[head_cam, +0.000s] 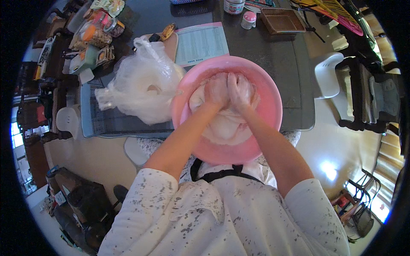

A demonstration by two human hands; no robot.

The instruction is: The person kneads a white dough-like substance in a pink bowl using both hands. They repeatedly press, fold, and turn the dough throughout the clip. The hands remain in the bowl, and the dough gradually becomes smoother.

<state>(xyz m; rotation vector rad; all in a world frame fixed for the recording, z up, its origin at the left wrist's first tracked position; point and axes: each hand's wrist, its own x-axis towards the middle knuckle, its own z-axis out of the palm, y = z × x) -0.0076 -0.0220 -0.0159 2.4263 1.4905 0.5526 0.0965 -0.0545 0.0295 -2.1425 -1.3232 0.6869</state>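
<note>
Before me a round pink plastic basin (270,96) sits at the table's front edge, over my lap. Inside it lies a large mass of pale dough (226,126), with whitish residue on the basin's wall. My left hand (217,89) and my right hand (240,91) press side by side into the far part of the dough, fingers curled into it. Both hands are slightly blurred and coated in white, and their fingertips are partly hidden. Left of the basin, and touching or nearly touching its rim, stands a translucent plastic bag (141,86) with whitish contents.
A printed sheet (203,43) lies beyond the basin on the dark table (256,48). Further back are a pink-lidded shaker jar (249,20), a can (233,6) and a brown tray (282,20). Food jars (97,35) crowd the left. White chairs (328,75) flank the table.
</note>
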